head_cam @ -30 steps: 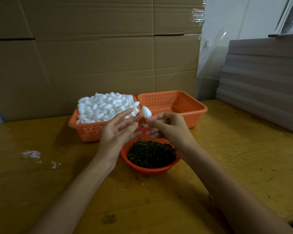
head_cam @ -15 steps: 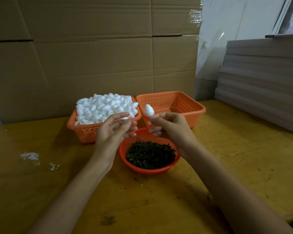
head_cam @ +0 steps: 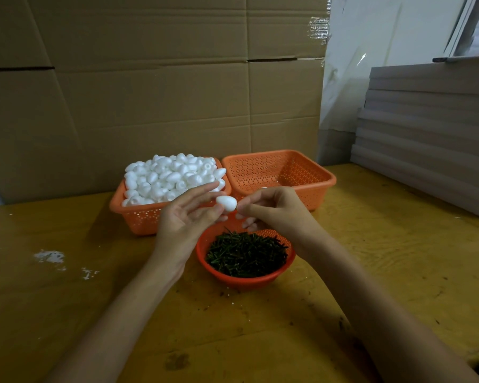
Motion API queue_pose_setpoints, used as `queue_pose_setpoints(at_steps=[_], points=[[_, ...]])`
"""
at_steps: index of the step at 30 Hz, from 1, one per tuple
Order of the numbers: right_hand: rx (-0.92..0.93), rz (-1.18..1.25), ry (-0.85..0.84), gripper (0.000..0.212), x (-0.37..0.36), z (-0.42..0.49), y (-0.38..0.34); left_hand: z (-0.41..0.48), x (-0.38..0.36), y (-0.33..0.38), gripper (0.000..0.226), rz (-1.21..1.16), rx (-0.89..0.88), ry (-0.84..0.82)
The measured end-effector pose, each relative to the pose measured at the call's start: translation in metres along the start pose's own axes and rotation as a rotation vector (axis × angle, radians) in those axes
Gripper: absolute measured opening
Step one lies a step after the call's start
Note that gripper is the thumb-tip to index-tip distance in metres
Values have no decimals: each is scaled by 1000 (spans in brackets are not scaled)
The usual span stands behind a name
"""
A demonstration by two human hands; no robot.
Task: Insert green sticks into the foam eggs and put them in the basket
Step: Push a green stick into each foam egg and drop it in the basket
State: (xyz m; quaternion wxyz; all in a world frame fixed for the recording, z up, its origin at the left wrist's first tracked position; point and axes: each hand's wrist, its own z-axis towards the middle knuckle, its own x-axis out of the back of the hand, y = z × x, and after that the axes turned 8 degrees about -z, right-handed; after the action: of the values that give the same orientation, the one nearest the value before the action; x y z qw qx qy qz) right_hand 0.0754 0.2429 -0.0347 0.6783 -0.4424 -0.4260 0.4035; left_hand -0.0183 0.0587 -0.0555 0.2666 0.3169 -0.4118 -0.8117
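Note:
A white foam egg (head_cam: 226,203) is held between my two hands, above the far rim of the round orange bowl (head_cam: 244,279) of green sticks (head_cam: 246,254). My left hand (head_cam: 187,219) pinches the egg's left side between thumb and fingertips, its other fingers straight. My right hand (head_cam: 274,210) has curled fingers, and their tips pinch the egg's right end. No stick shows at the egg. An orange basket (head_cam: 138,217) heaped with foam eggs (head_cam: 172,176) stands behind my left hand. The second orange basket (head_cam: 296,167) sits to its right, and a small white shape shows in it above my right hand.
A wall of cardboard boxes (head_cam: 150,92) rises close behind the baskets. Stacked grey boards (head_cam: 426,134) lie on the wooden table (head_cam: 385,258) at the right. White flecks (head_cam: 50,257) mark the table at the left.
The egg has come down and to the left from above my right fingertips into the gap between both hands. My left hand has closed in and taken hold of it.

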Motion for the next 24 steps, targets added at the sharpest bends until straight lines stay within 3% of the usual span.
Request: queue_pose_setpoints(at_steps=[4,13,24], points=[[-6,4,-35,9,-2,0,0,1,2,-2,24,16,-2,33],[-51,110,-71,9,-7,-1,-1,1,3,-2,24,-55,15,41],[11,27,-32,15,-8,-1,-1,0,2,-1,28,-56,34,36]])
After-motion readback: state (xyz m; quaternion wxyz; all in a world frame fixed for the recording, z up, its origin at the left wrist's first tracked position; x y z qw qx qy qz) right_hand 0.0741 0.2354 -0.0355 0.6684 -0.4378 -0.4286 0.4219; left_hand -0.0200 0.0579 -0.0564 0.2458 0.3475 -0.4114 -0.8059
